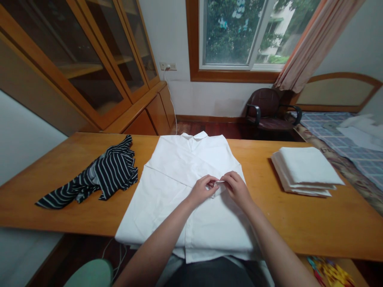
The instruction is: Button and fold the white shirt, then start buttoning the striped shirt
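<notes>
Left hand [205, 188] and right hand [237, 189] pinch a thin edge of the creased white shirt [176, 191], wrists angled inward, above the smooth wooden bench [257, 159].

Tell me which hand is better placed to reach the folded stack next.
Right hand, probably: it is nearer the folded stack, on its own side. The left hand would likely reach across. Both pinch the white shirt.
</notes>
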`<state>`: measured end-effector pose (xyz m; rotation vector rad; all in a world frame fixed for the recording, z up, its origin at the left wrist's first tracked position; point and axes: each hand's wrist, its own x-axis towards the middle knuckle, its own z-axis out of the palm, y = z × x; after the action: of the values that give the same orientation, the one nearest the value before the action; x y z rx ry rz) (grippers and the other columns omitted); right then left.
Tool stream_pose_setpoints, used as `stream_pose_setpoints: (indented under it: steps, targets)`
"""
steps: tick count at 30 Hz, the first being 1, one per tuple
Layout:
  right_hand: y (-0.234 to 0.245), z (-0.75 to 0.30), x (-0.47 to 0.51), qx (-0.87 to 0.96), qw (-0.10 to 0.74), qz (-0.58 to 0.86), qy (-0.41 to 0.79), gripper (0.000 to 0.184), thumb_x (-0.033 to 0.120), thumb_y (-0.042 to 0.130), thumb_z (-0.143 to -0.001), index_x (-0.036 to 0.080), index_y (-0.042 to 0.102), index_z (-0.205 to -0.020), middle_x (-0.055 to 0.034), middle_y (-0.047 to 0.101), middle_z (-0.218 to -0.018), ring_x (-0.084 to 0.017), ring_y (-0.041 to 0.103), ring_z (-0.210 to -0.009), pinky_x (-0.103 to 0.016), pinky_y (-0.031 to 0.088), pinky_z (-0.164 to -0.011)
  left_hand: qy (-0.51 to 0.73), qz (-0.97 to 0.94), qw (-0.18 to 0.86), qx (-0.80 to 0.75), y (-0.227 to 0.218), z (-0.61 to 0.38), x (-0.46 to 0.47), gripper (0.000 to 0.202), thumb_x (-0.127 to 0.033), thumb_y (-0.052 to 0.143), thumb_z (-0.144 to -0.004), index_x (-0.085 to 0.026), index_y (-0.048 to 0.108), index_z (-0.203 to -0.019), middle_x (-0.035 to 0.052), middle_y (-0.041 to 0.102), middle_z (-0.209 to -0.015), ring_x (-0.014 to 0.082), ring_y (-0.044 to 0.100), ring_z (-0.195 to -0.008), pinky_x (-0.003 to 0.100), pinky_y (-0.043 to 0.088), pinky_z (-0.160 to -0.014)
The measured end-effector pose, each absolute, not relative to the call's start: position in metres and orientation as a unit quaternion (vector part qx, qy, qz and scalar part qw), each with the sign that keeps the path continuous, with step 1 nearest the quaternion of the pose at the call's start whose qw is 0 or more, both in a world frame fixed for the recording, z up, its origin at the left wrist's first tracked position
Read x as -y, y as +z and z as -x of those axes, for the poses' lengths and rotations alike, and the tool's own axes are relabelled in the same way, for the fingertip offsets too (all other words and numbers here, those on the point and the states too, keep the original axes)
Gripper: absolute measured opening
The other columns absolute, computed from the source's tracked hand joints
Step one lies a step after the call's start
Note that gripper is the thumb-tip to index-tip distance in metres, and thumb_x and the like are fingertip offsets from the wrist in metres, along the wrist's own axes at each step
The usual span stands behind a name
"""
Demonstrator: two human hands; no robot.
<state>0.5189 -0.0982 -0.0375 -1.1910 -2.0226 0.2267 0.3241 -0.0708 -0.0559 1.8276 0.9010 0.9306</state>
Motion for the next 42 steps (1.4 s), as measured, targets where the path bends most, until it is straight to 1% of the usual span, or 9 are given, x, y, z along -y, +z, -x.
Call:
stream_pose_setpoints:
  steps: [3,7,10,24,28,32,37,40,42]
  targets:
    - [-0.04,-0.515,0.101,0.793,0.393,0.458,0.081,0.018,0.016,0.049,-0.095,0.022,0.064,-0.101,-0.0077,0.06,-0.091,-0.022,0.057,-0.087,-0.036,0.047,-0.076,0.392,-0.737,0.41,-0.367,-0.058,-0.324,0.071,0.012,-0.018,0.062,-0.084,-0.019,0.068,-0.095,0.0008,0.065,-0.086,0.0124,0.061,-0.077,0.023,0.051,-0.073]
    - [-0.046,-0.514,0.102,0.796,0.409,0.44,0.074,0.018,0.015,0.051,-0.095,0.023,0.065,-0.104,-0.0071,0.061,-0.091,-0.021,0.056,-0.087,-0.035,0.048,-0.075,0.409,-0.732,0.382,-0.389,-0.057,-0.324,0.072,0.014,-0.011,0.059,-0.081,-0.018,0.069,-0.089,-0.0002,0.066,-0.081,0.0115,0.061,-0.073,0.022,0.05,-0.071]
    - [-0.049,-0.516,0.101,0.802,0.415,0.425,0.063,0.018,0.014,0.053,-0.094,0.022,0.066,-0.104,-0.007,0.062,-0.09,-0.02,0.056,-0.084,-0.034,0.048,-0.073,0.412,-0.728,0.37,-0.404,-0.055,-0.324,0.073,0.015,-0.009,0.059,-0.079,-0.017,0.069,-0.087,-0.0005,0.066,-0.078,0.0115,0.061,-0.072,0.022,0.049,-0.069]
    - [-0.051,-0.519,0.101,0.812,0.415,0.406,0.053,0.019,0.011,0.054,-0.092,0.021,0.066,-0.103,-0.0075,0.063,-0.088,-0.019,0.058,-0.08,-0.032,0.051,-0.069,0.409,-0.704,0.398,-0.422,-0.057,-0.324,0.072,0.01,-0.015,0.061,-0.08,-0.018,0.069,-0.085,-0.0007,0.069,-0.078,0.0116,0.064,-0.071,0.021,0.05,-0.068]
    - [-0.05,-0.519,0.101,0.805,0.423,0.41,0.068,0.018,0.014,0.056,-0.093,0.022,0.067,-0.103,-0.0073,0.064,-0.089,-0.019,0.059,-0.083,-0.032,0.052,-0.071,0.409,-0.68,0.438,-0.422,-0.057,-0.324,0.072,0.011,-0.018,0.061,-0.081,-0.017,0.07,-0.088,0.0009,0.072,-0.083,0.0125,0.067,-0.072,0.021,0.052,-0.068]
    - [-0.043,-0.518,0.103,0.795,0.431,0.417,0.095,0.013,0.021,0.06,-0.092,0.023,0.069,-0.101,-0.0073,0.066,-0.09,-0.02,0.062,-0.085,-0.034,0.053,-0.073,0.407,-0.657,0.473,-0.423,-0.057,-0.324,0.071,0.012,-0.021,0.062,-0.083,-0.017,0.07,-0.091,0.0021,0.073,-0.087,0.0133,0.069,-0.075,0.022,0.054,-0.071]
    - [-0.04,-0.516,0.103,0.777,0.437,0.434,0.129,0.017,0.021,0.053,-0.097,0.022,0.07,-0.095,-0.0069,0.068,-0.088,-0.019,0.063,-0.083,-0.034,0.053,-0.074,0.411,-0.659,0.469,-0.421,-0.057,-0.325,0.07,0.011,-0.021,0.064,-0.082,-0.017,0.07,-0.09,0.0021,0.073,-0.087,0.0132,0.07,-0.076,0.023,0.055,-0.074]
    - [-0.043,-0.514,0.101,0.766,0.443,0.446,0.134,0.011,0.023,0.058,-0.095,0.021,0.068,-0.09,-0.0057,0.067,-0.084,-0.019,0.063,-0.08,-0.033,0.052,-0.071,0.411,-0.669,0.457,-0.418,-0.056,-0.325,0.071,0.01,-0.02,0.063,-0.082,-0.017,0.07,-0.089,0.0015,0.073,-0.086,0.0129,0.069,-0.076,0.022,0.055,-0.074]
    - [-0.045,-0.513,0.1,0.765,0.442,0.447,0.14,0.008,0.023,0.06,-0.094,0.022,0.067,-0.09,-0.0049,0.067,-0.083,-0.019,0.063,-0.079,-0.032,0.052,-0.07,0.414,-0.672,0.449,-0.418,-0.055,-0.324,0.072,0.009,-0.019,0.063,-0.082,-0.017,0.07,-0.089,0.0012,0.072,-0.086,0.0127,0.069,-0.076,0.022,0.055,-0.074]
